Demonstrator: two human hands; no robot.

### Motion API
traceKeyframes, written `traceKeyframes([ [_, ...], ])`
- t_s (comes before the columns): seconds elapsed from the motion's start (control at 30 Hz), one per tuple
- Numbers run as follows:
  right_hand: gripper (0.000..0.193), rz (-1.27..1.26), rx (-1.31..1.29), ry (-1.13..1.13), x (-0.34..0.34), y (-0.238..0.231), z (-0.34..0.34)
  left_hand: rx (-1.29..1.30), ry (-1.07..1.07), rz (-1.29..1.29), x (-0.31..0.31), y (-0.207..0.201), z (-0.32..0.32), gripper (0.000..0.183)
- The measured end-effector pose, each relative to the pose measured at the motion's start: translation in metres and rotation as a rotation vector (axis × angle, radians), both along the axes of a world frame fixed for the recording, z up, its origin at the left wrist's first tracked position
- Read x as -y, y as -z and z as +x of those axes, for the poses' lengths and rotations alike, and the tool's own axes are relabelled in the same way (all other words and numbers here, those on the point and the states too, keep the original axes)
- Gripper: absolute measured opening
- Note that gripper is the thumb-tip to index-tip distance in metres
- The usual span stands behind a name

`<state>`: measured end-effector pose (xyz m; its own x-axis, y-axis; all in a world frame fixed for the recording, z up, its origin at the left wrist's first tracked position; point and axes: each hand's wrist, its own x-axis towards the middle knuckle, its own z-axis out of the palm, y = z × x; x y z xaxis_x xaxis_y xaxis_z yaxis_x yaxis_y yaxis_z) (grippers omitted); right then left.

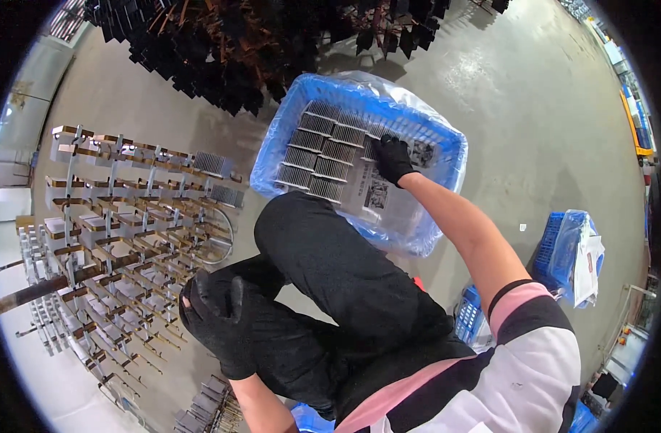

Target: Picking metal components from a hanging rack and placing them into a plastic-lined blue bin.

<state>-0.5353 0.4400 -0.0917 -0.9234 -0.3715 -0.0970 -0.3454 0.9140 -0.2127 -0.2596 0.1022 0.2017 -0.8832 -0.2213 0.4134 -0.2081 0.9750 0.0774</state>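
A blue plastic basket (456,164) lined with clear film stands on the floor ahead of me. Finned metal heat sinks (333,150) lie in rows over its left part. My right hand (393,159), in a black glove, reaches in from the right. Its fingers are closed at a heat sink (369,149) at the end of the rows, partly hidden by the glove. My left hand (222,317), also black-gloved, is by my bent left leg, beside the metal rack. Its fingers are loosely bent with the thumb apart, and I see nothing held in them.
A rack (114,216) with many metal hooks stands at the left; finned pieces (213,164) hang at its right end. Dark parts (222,50) hang beyond the basket. At the right, another blue basket (549,242) sits on the grey floor (482,79) beside film and paper.
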Motion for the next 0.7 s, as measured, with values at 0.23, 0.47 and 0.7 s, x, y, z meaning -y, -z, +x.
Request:
traceKeyframes([
  [0.23, 0.066, 0.082, -0.197, 0.104, 0.012, 0.024, 0.008, -0.01, -0.041, 0.045, 0.009, 0.003, 0.005, 0.047],
  [0.47, 0.063, 0.217, -0.292, 0.092, -0.013, 0.057, 0.005, 0.019, -0.026, 0.032, 0.008, 0.009, 0.001, 0.052],
  [0.7, 0.064, 0.163, -0.109, 0.102, 0.015, 0.06, 0.001, -0.022, -0.09, 0.029, 0.021, 0.008, 0.019, 0.047],
])
